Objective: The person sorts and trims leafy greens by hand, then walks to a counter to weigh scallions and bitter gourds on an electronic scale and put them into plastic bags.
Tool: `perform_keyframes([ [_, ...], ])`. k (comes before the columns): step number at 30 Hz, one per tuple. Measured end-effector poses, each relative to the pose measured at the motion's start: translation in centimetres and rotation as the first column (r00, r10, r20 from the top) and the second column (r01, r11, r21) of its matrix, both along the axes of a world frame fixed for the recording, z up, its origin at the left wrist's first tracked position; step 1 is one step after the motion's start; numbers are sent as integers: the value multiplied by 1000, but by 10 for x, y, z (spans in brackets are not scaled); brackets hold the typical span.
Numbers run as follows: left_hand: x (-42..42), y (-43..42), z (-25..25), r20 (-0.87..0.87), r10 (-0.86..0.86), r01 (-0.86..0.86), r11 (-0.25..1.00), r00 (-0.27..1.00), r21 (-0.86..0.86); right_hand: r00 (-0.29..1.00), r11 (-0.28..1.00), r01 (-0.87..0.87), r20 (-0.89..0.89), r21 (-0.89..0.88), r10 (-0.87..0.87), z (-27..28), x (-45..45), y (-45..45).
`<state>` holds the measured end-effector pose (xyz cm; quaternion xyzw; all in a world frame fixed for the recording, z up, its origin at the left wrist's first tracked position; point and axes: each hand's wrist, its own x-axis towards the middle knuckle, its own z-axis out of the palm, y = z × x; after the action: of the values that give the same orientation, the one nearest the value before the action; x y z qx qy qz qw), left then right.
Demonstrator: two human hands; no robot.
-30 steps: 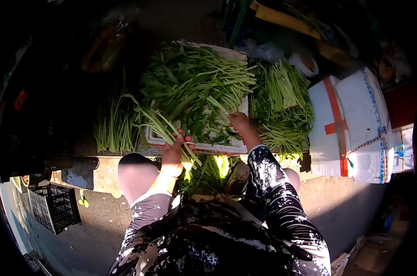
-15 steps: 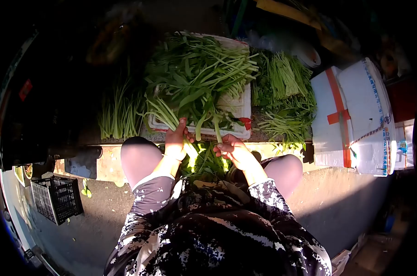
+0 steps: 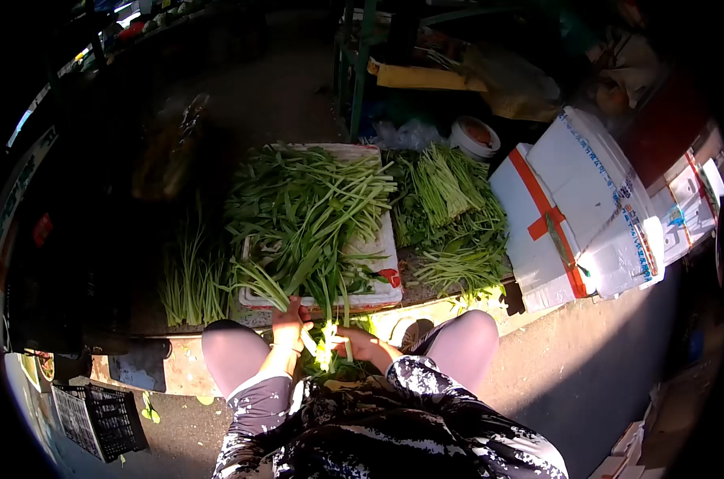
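Long green leafy stalks [image 3: 298, 191] lie heaped in a white foam tray [image 3: 387, 247] in front of me. My left hand [image 3: 288, 326] is closed round a small bunch of stalks [image 3: 259, 286] at the tray's near edge. Close beside it on the right, my right hand [image 3: 360, 343] grips stalks whose lower ends shine in bright sunlight. The glare hides part of its fingertips. Below both hands, more greens lie between my knees, partly hidden.
Bundled greens [image 3: 446, 188] are piled right of the tray, and another bunch [image 3: 192, 279] stands at its left. White foam boxes with red tape [image 3: 529, 231] are at the right. A black crate [image 3: 98, 419] sits lower left. Behind is a round tub [image 3: 475, 137].
My right hand has moved from the tray's stalks down and left, close to my left hand, bringing stalks along. My left hand keeps its bunch. The view has tilted upward.
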<state>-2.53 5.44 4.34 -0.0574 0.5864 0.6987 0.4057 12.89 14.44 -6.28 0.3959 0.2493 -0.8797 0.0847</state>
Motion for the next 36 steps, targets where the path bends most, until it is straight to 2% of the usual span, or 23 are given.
perform_keyframes([
  [1, 0, 0, 3, 20, 23, -24, 999, 1000, 42, 982, 996, 78, 167, 46, -85, -11, -8, -4],
  [3, -7, -1, 4, 43, 71, -71, 997, 996, -19, 995, 958, 35, 82, 285, -61, 34, -26, -8],
  [4, -11, -2, 6, 31, 67, -66, 998, 997, -16, 1000, 939, 15, 12, 342, -21, 44, -29, -2],
  [5, -14, -5, 7, 54, 132, -134, 990, 990, 44, 993, 937, 115, -21, 330, -114, 78, -34, 0],
  [7, -18, -8, 5, 86, 184, -192, 977, 979, 98, 970, 967, 141, -226, 213, -91, 130, -48, 21],
  [9, -22, -8, -1, 48, 241, -242, 970, 969, 28, 961, 999, 33, -276, 36, -22, 225, -53, 43],
  [11, -19, -9, 4, 49, 246, -249, 968, 968, 45, 928, 993, 46, -373, 108, -2, 287, -49, 53],
  [14, -20, -10, 4, 23, 212, -213, 973, 977, 84, 910, 974, 117, -415, 196, -25, 357, -35, 45],
  [16, -18, -9, 11, 87, 238, -247, 961, 967, 126, 818, 907, 201, -572, 370, 52, 382, -26, 39],
  [17, -18, -9, 12, 90, 236, -247, 961, 968, 127, 820, 906, 201, -570, 371, 52, 380, -26, 39],
  [19, -18, -8, 16, 35, 226, -229, 953, 973, 197, 796, 804, 284, -596, 522, 106, 365, -30, 38],
  [20, -17, -9, 21, 37, 230, -233, 953, 973, 193, 849, 752, 265, -515, 603, 114, 348, -34, 37],
  [22, -12, -8, 32, 96, 204, -221, 946, 974, 238, 905, 560, 290, -412, 776, 102, 292, -42, 31],
  [23, -11, -6, 33, 81, 196, -207, 961, 977, 182, 930, 472, 267, -352, 840, 101, 257, -45, 32],
  [25, -9, -5, 25, 32, 104, -109, 973, 994, 202, 965, 444, 217, -260, 870, 38, 202, -46, 24],
  [26, -6, -6, 27, 4, 53, -53, 976, 999, 213, 955, 455, 245, -293, 856, 37, 174, -42, 18],
  [27, -4, -6, 23, -17, 4, -1, 978, 1000, 209, 974, 488, 177, -222, 855, 35, 156, -39, 15],
  [29, -2, -7, 16, 18, -120, 115, 975, 993, 190, 993, 515, 90, -119, 853, 23, 157, -34, -2],
  [31, 3, -3, 12, 55, -188, 175, 966, 981, 192, 991, 459, 74, -118, 885, 68, 144, -31, -11],
  [33, 6, -1, 14, 94, -256, 217, 927, 962, 307, 980, 482, 90, -165, 872, 115, 136, -30, -17],
  [34, 5, 4, -4, 184, -235, 145, 904, 954, 402, 979, 376, 68, -135, 924, 155, 133, -29, -19],
  [35, 6, 6, 0, 184, -234, 144, 904, 955, 403, 977, 263, 49, -101, 963, 190, 134, -29, -20],
  [36, 7, 6, 4, 171, -227, 141, 902, 959, 408, 975, 214, 67, -110, 975, 196, 137, -29, -20],
])
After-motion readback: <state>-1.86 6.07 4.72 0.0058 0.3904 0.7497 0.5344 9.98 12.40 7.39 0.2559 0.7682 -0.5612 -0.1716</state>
